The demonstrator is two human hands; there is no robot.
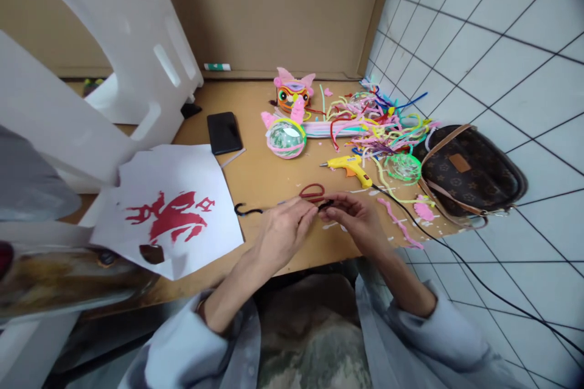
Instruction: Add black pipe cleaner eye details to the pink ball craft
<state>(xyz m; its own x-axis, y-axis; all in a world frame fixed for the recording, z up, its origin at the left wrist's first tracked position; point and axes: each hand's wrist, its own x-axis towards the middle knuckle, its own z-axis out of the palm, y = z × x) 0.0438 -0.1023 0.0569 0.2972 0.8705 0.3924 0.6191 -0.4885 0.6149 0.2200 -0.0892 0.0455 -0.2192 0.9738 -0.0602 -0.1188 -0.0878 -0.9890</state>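
My left hand and my right hand meet over the near edge of a wooden table. Both pinch a black pipe cleaner that runs left from my fingers and ends in a small hook. A short black bit shows between the two sets of fingertips. Red-handled scissors lie just beyond my fingers. A yellow glue gun rests further back, its black cord trailing off the table to the right.
A pile of coloured pipe cleaners fills the back right. A wrapped ball, an owl-like craft figure, a black phone, a paper with a red print and a brown handbag are around.
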